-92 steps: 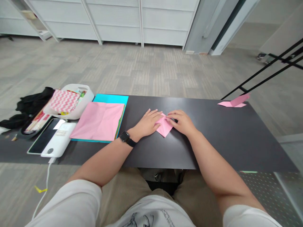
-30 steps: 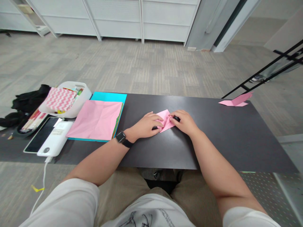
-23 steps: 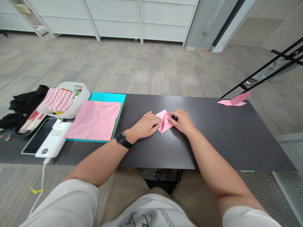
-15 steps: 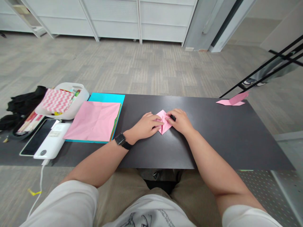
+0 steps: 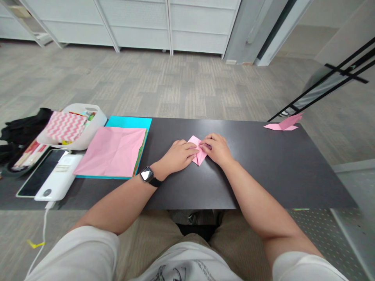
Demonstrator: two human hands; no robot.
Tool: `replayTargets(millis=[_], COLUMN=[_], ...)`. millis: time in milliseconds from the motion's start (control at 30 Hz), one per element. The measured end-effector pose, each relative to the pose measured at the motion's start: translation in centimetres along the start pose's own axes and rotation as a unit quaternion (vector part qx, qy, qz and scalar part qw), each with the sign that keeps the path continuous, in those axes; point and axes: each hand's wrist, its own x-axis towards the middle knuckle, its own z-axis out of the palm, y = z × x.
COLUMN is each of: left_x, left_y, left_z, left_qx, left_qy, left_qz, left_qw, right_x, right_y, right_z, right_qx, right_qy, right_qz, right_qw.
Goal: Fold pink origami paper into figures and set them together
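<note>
A small piece of pink origami paper (image 5: 199, 157), folded into a diamond shape, lies on the dark table between my hands. My left hand (image 5: 179, 156) presses its left side, with the fingers close together on the paper. On the opposite side my right hand (image 5: 217, 149) has its thumb and fingers drawn together at the paper's right edge, closed on a fold. Parts of the paper's left and right sides are hidden under my fingers. One crease line runs down toward the lower corner.
The dark table (image 5: 258, 168) carries a folded pink paper figure (image 5: 283, 124) at its far right corner. On the left are a pink paper sheet (image 5: 113, 152) over coloured sheets, a white basket (image 5: 98, 117), a phone (image 5: 41, 171) and a cabled white power bank (image 5: 58, 177).
Both hands remain at the folded paper. My right fingers have shifted slightly on its right side, and more of the lower crease shows. The whole view has shifted a little.
</note>
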Motion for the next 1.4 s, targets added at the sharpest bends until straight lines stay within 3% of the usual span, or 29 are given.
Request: replayTargets(millis=[333,867,1400], left_x=[0.0,0.0,-0.2], left_y=[-1.0,-0.8,-0.9], left_z=[0.8,0.7,0.7], left_qx=[0.006,0.027,0.022], left_qy=[0.021,0.029,0.021], left_qz=[-0.012,-0.024,-0.033], left_qw=[1.000,0.999,0.999], right_x=[-0.1,-0.4,-1.5], right_y=[-0.6,-1.1,-1.9], right_z=[-0.2,-0.2,-1.8], right_qx=[-0.001,-0.036,-0.051], right_qy=[-0.006,0.020,-0.084], right_qz=[0.008,0.018,-0.007], right_qw=[1.000,0.999,0.995])
